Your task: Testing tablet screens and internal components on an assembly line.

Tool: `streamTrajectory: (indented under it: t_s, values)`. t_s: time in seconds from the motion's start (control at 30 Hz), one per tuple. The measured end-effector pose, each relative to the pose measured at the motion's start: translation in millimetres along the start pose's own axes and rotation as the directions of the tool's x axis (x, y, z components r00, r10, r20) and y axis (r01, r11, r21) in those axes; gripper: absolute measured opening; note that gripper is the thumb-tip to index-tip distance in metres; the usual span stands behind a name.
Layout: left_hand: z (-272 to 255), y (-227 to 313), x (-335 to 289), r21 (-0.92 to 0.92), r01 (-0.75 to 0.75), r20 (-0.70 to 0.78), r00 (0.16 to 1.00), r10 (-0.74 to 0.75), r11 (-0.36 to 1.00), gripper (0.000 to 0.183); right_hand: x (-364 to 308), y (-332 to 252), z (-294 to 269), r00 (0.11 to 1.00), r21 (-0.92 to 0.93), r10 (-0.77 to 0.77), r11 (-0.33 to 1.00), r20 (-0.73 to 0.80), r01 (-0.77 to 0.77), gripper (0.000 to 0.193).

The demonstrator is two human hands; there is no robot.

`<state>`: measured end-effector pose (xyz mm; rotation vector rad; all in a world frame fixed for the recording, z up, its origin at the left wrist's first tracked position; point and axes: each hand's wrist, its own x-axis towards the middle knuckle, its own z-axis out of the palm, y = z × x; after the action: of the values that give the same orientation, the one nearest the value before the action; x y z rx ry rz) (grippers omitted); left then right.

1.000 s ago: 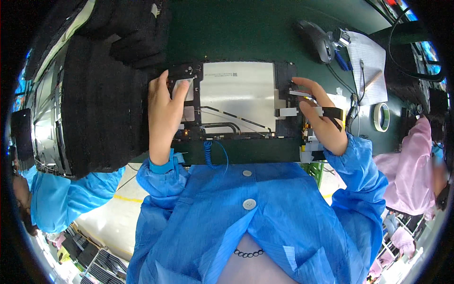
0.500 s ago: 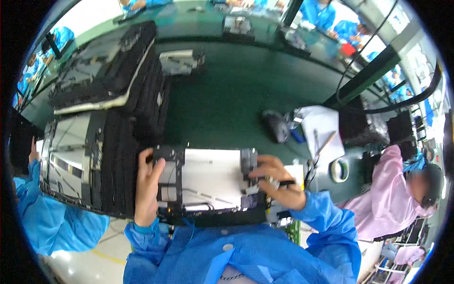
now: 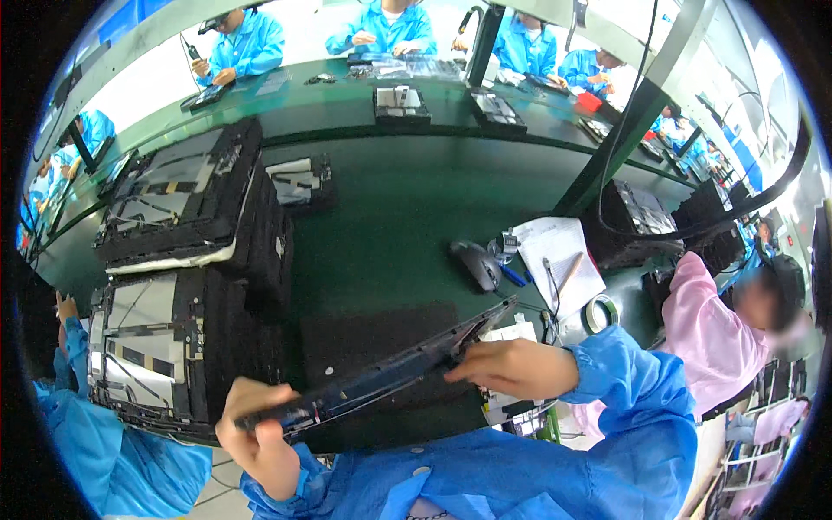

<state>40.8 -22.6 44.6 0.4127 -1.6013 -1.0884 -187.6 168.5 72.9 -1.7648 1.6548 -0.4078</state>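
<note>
A thin black tablet assembly [image 3: 374, 379] is held above the bench, tilted nearly edge-on, its right end higher than its left. My left hand [image 3: 264, 429] grips the lower left end, with the thumb on one side and the fingers on the other. Closed on the near edge toward the right end is my right hand [image 3: 518, 368], its fingertips partly hidden. The silver face seen before is turned out of sight. Below and behind it lies a black foam pad [image 3: 360, 334] with a small white round spot on it.
Tall stacks of similar tablet assemblies in black foam trays [image 3: 173, 186] stand at left. At right are a computer mouse [image 3: 477, 264], paper sheets [image 3: 555, 247], a tape roll [image 3: 600, 314] and a metal post [image 3: 615, 152]. A person in pink [image 3: 706, 308] sits close by.
The tablet assembly has been tipped from facing up to nearly edge-on, its left end lowered and right end raised. The foam pad beneath now shows. The view has tilted up.
</note>
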Motion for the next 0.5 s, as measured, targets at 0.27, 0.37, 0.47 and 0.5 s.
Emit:
streamTrajectory:
  t_s: [0.27,0.37,0.47,0.5]
  values:
    - [-23,9,24,-0.504,-0.599,0.491,0.394,0.777,0.622,0.016,10,52,23,0.957,0.820,-0.124,-0.551,-0.264,0.155,0.067]
    - [-9,0,6,-0.442,-0.651,0.474,0.414,0.777,0.617,0.028,-17,58,35,0.775,0.706,0.313,0.669,-0.549,0.230,0.045]
    - [-17,-1,1,-0.194,-0.658,0.560,0.535,0.633,0.728,0.024,-14,35,27,0.724,0.689,0.420,0.717,-0.548,0.106,0.036]
    - [-25,-1,-1,-0.019,-0.676,0.644,0.555,0.526,0.737,0.025,-11,23,22,0.660,0.984,0.741,0.176,-0.123,-0.014,0.035]
